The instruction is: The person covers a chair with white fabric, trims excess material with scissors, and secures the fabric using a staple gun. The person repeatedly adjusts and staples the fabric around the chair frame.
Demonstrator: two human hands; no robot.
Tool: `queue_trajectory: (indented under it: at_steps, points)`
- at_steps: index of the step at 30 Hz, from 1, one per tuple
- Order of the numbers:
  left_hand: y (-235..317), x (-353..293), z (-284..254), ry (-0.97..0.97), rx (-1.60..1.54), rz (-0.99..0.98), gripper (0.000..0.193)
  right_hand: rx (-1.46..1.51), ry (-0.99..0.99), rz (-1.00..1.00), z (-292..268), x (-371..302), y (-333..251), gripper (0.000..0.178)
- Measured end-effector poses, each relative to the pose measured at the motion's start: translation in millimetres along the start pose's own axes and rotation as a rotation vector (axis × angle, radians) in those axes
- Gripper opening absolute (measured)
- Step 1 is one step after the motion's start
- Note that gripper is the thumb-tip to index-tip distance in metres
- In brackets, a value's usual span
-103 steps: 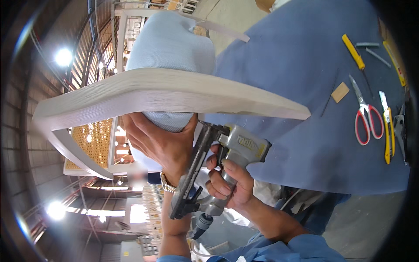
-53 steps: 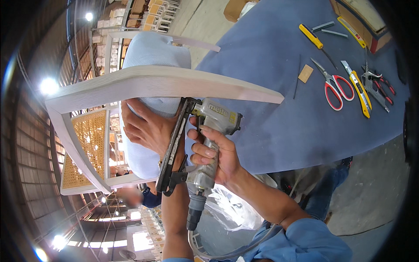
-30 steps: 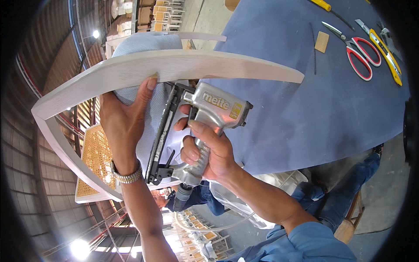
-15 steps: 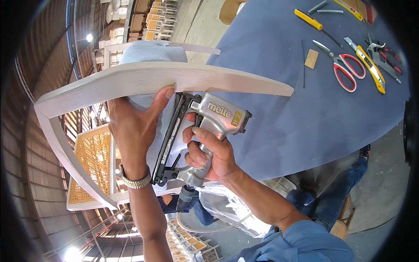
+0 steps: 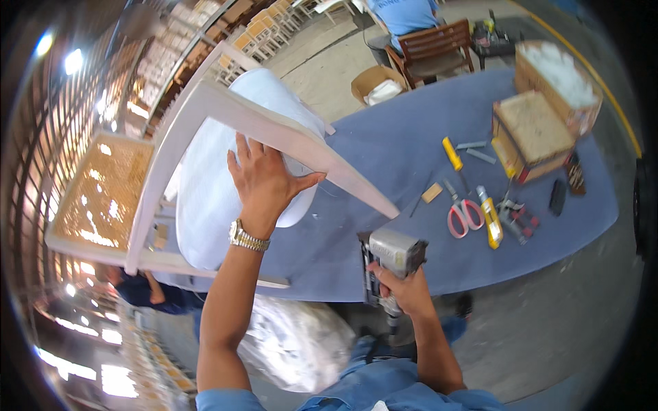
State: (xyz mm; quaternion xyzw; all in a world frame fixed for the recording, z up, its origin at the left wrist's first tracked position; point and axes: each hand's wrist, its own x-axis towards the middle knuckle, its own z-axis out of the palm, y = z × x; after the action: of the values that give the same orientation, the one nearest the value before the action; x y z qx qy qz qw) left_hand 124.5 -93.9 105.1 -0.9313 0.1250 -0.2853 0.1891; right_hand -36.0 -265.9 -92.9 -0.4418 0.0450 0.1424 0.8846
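Note:
A whitish wooden chair [image 5: 250, 116] lies on its side on the blue-covered table, with a pale blue padded seat [image 5: 205, 192] and a woven cane back [image 5: 103, 192]. My left hand [image 5: 264, 181] is open over the seat, just beside the upper side rail. Its fingers are spread and its thumb points toward the rail; whether it presses on the seat is hard to tell. Away from the chair, near the table's front edge, my right hand [image 5: 410, 291] grips a silver pneumatic staple gun [image 5: 396, 248] by the handle. The gun's black magazine is toward the chair.
On the table [image 5: 343, 274] lie red-handled scissors [image 5: 465, 216], a yellow utility knife [image 5: 491, 219], a yellow-handled screwdriver [image 5: 452, 154], pliers [image 5: 524, 219] and staple strips [image 5: 480, 154]. Cardboard boxes [image 5: 534, 130] stand at the far right. Beyond, a person [image 5: 404, 17] sits on a brown chair [image 5: 435, 48].
My right hand has drawn the staple gun away from the chair, rightward and down. My left hand has let go of the rail and spread its fingers. The view has swung, showing more table.

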Motion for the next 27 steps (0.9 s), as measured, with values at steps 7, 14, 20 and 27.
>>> queue_trajectory:
  at_steps: [7,14,20,27]
  points:
    - [18,-18,30,0.249,-0.12,-0.118,0.114,-1.255,0.078,-0.088,-66,-9,-38,0.056]
    - [38,-82,16,0.275,-0.539,-0.062,0.09,-1.561,0.078,-0.302,-130,44,72,0.071]
    - [-72,-191,2,0.496,-0.726,-0.461,0.07,-1.625,0.239,-0.446,-146,77,109,0.064]
    - [-210,-264,27,0.736,-0.726,-0.994,0.076,-0.789,0.171,-0.672,47,158,-84,0.042]
